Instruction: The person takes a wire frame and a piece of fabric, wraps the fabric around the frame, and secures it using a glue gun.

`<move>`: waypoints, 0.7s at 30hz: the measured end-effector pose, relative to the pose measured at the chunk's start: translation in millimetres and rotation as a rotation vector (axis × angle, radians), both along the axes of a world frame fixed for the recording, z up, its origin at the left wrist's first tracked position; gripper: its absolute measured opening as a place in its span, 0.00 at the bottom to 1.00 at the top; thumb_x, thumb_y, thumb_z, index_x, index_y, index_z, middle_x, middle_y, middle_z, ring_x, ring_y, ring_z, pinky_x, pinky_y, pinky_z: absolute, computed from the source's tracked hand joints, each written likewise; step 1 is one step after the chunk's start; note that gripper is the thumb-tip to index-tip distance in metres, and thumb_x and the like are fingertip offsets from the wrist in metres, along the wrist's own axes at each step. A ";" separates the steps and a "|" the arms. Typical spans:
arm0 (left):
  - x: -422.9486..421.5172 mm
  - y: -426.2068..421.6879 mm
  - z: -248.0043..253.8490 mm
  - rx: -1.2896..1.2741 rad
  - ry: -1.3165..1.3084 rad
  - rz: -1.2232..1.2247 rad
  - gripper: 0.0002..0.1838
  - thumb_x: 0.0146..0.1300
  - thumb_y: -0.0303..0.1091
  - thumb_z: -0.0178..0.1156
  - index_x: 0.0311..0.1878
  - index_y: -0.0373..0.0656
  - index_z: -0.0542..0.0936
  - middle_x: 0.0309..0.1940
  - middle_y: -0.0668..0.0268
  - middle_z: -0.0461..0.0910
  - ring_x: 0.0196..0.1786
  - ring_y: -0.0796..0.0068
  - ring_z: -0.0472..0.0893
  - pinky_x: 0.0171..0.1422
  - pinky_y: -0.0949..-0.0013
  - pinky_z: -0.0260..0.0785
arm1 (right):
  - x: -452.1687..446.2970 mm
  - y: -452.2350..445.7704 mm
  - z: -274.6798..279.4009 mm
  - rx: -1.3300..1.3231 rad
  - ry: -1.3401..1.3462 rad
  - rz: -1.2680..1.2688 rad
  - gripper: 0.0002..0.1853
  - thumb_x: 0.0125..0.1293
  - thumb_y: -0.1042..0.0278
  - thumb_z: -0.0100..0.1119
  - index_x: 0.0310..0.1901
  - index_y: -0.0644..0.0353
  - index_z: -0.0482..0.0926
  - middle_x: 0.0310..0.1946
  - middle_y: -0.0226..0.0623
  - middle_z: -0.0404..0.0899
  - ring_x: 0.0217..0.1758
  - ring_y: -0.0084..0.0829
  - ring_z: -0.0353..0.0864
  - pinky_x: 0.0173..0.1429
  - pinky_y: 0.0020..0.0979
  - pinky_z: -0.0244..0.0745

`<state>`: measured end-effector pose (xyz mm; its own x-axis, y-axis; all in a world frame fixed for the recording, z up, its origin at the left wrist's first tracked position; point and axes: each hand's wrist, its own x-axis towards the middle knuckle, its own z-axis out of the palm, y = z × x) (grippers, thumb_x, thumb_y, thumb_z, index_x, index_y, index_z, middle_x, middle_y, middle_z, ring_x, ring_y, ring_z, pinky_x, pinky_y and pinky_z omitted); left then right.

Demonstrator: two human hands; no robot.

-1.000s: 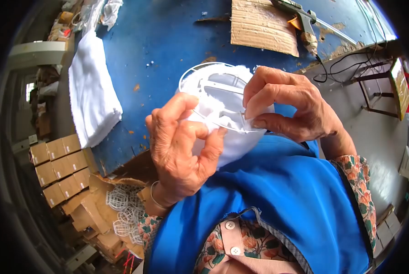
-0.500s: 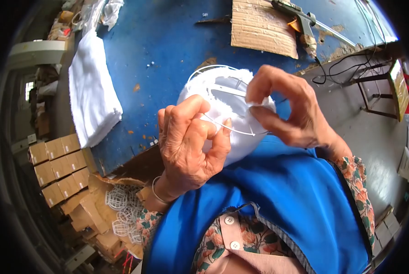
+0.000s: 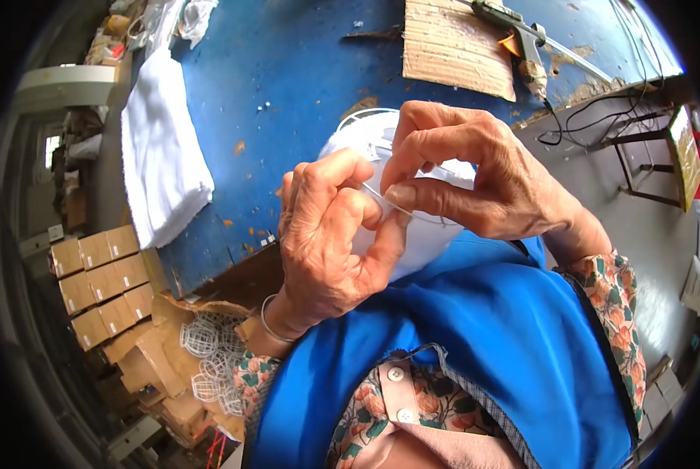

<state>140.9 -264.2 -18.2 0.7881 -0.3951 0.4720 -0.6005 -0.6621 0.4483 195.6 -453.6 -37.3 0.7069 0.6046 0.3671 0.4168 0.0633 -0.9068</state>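
Note:
A white wire frame with soft white fabric around it (image 3: pixel 420 244) sits at the table's near edge, against the blue apron. My left hand (image 3: pixel 326 238) is closed on its left side, thumb and fingers pinching the fabric at the wire rim (image 3: pixel 375 191). Across from it, my right hand (image 3: pixel 479 168) is closed in a pinch at the same rim, its thumb tip close to the left fingers. Both hands cover much of the frame's opening. Whether a thread or needle lies between the fingertips is too small to tell.
Folded white fabric (image 3: pixel 166 148) lies along the left of the blue table (image 3: pixel 256 70). At the back are a cardboard sheet (image 3: pixel 455 51) and a corded glue gun (image 3: pixel 528 55). Bare wire frames (image 3: pixel 209 352) and stacked small boxes (image 3: pixel 100 281) stand lower left; a stool (image 3: pixel 678 156) stands right.
My right hand has moved left and inward, from the right side of the frame to the rim beside my left fingers. My left hand keeps its pinch and has shifted slightly right.

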 end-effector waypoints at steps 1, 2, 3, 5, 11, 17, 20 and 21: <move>-1.0 0.1 -1.3 -0.005 0.007 -0.001 0.13 0.46 0.26 0.70 0.26 0.42 0.72 0.42 0.58 0.75 0.40 0.64 0.75 0.45 0.65 0.65 | 0.5 0.2 0.0 -0.011 -0.007 0.006 0.04 0.57 0.75 0.60 0.33 0.66 0.79 0.28 0.41 0.74 0.33 0.39 0.77 0.37 0.35 0.71; -0.4 -0.3 -2.2 -0.011 0.010 -0.003 0.13 0.45 0.27 0.71 0.26 0.42 0.72 0.41 0.58 0.75 0.38 0.64 0.75 0.43 0.65 0.63 | 2.9 -1.4 2.0 -0.028 -0.022 0.036 0.04 0.58 0.75 0.59 0.32 0.67 0.78 0.28 0.42 0.73 0.33 0.40 0.77 0.37 0.36 0.70; -0.6 0.3 -2.0 -0.003 0.021 -0.022 0.14 0.44 0.28 0.72 0.26 0.42 0.73 0.42 0.57 0.75 0.39 0.64 0.75 0.44 0.64 0.63 | 2.3 -0.3 1.6 -0.027 -0.021 0.031 0.04 0.58 0.75 0.59 0.31 0.67 0.77 0.28 0.43 0.73 0.33 0.40 0.76 0.37 0.36 0.70; 2.3 2.6 1.2 0.011 0.033 -0.060 0.15 0.44 0.30 0.73 0.27 0.42 0.73 0.43 0.57 0.74 0.40 0.64 0.75 0.44 0.64 0.63 | 3.9 2.5 1.5 -0.027 -0.029 0.021 0.04 0.58 0.76 0.58 0.30 0.68 0.76 0.28 0.44 0.73 0.33 0.42 0.76 0.37 0.37 0.70; -3.6 7.4 11.7 0.055 0.152 -0.025 0.20 0.43 0.33 0.77 0.32 0.43 0.72 0.48 0.55 0.71 0.48 0.65 0.74 0.50 0.66 0.70 | -20.5 2.7 -3.8 -0.101 -0.183 -0.237 0.04 0.58 0.84 0.55 0.33 0.67 0.70 0.30 0.40 0.70 0.30 0.34 0.71 0.35 0.31 0.68; -7.6 8.7 0.0 -0.002 0.099 -0.044 0.23 0.42 0.34 0.79 0.31 0.42 0.70 0.49 0.55 0.71 0.47 0.64 0.75 0.50 0.65 0.72 | -34.9 6.8 -7.8 -0.105 0.010 -0.337 0.03 0.60 0.84 0.50 0.33 0.66 0.69 0.28 0.37 0.70 0.29 0.27 0.69 0.35 0.27 0.67; -9.5 11.8 -5.1 -0.033 0.072 -0.062 0.24 0.41 0.34 0.79 0.31 0.41 0.70 0.50 0.54 0.71 0.47 0.64 0.75 0.49 0.65 0.73 | -36.4 8.7 -3.0 -0.141 0.074 -0.331 0.01 0.64 0.79 0.48 0.34 0.65 0.69 0.27 0.34 0.70 0.31 0.23 0.68 0.36 0.25 0.66; -8.9 13.4 -6.2 -0.046 0.063 -0.070 0.24 0.41 0.34 0.79 0.31 0.41 0.70 0.50 0.53 0.71 0.47 0.64 0.75 0.49 0.65 0.73 | -34.1 7.4 -1.8 -0.162 0.066 -0.322 0.01 0.63 0.79 0.49 0.34 0.65 0.69 0.28 0.37 0.71 0.30 0.28 0.70 0.34 0.28 0.67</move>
